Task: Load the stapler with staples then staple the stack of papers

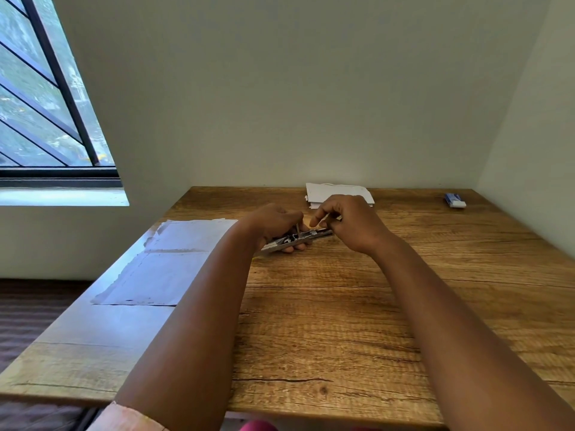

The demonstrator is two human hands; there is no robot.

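A silver metal stapler (297, 239) is held just above the wooden table (342, 321), near its middle. My left hand (275, 223) grips the stapler's left half from above, fingers curled under it. My right hand (350, 222) pinches a thin strip of staples (326, 216) over the stapler's right end; the strip is mostly hidden by the fingers. A stack of white papers (339, 191) lies at the table's far edge, partly hidden behind my right hand.
A small blue and white staple box (455, 200) sits at the far right of the table. A large creased white sheet (161, 262) lies on the left side. Walls close the far and right sides; a window is at left.
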